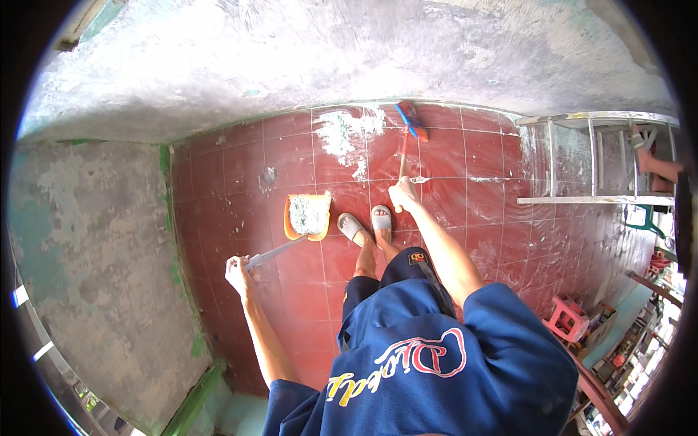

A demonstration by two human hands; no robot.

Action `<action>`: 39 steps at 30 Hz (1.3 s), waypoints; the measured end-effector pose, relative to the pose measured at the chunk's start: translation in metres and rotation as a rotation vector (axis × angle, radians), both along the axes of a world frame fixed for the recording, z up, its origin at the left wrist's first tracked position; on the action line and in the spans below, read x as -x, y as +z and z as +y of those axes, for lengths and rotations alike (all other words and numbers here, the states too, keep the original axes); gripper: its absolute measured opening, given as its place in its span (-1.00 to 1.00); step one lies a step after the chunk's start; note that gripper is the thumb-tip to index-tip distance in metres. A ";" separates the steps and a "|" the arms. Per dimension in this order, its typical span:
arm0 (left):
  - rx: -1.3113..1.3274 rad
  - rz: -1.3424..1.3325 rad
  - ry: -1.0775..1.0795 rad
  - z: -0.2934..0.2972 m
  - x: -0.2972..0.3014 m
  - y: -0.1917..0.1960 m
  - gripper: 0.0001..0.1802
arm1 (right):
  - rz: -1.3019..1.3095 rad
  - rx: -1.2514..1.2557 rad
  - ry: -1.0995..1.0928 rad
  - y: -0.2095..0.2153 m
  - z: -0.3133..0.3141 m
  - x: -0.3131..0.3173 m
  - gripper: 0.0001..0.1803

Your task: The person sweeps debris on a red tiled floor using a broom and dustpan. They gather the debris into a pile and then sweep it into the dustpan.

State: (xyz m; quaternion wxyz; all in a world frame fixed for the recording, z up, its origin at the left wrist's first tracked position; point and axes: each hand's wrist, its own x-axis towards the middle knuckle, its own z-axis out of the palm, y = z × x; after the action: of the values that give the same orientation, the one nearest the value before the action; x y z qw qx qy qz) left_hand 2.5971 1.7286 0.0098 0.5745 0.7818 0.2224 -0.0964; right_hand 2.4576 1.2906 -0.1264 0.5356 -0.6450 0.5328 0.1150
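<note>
My left hand (238,273) is closed round the grey handle of a long-handled dustpan (318,236). Its orange pan rests on the floor left of my feet, filled with pale flakes and dust (305,213). In my right hand (404,195) is the wooden stick of a broom (404,149), my fingers wrapped round it. The broom's blue and dark reddish head touches the floor close to the far wall. Just left of the head lies a spread of white debris (342,136) on the tiles.
Red tiles make up the floor (291,291), smeared with white dust. Patchy, scraped walls (94,276) rise ahead and at the left. A metal ladder (582,200) stands at the right, with another person's leg (654,166) by it. A pink stool (567,320) is lower right.
</note>
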 end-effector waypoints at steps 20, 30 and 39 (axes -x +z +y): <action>0.198 0.043 -0.118 0.050 -0.061 -0.036 -0.86 | 0.201 0.082 0.336 0.060 0.055 0.019 -0.63; -0.047 -0.186 -0.170 0.063 -0.055 -0.035 -0.66 | 0.080 0.415 0.547 0.142 0.016 0.078 -0.53; -0.472 -0.115 0.156 0.078 -0.042 -0.030 -0.51 | -0.119 0.442 0.818 0.083 -0.051 -0.020 -0.66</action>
State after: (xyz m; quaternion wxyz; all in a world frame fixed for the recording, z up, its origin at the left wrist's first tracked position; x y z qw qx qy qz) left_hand 2.6389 1.8062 -0.0203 0.3937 0.8788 0.2654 0.0476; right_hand 2.4777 1.2399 -0.0433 0.3256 -0.9062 0.2147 0.1634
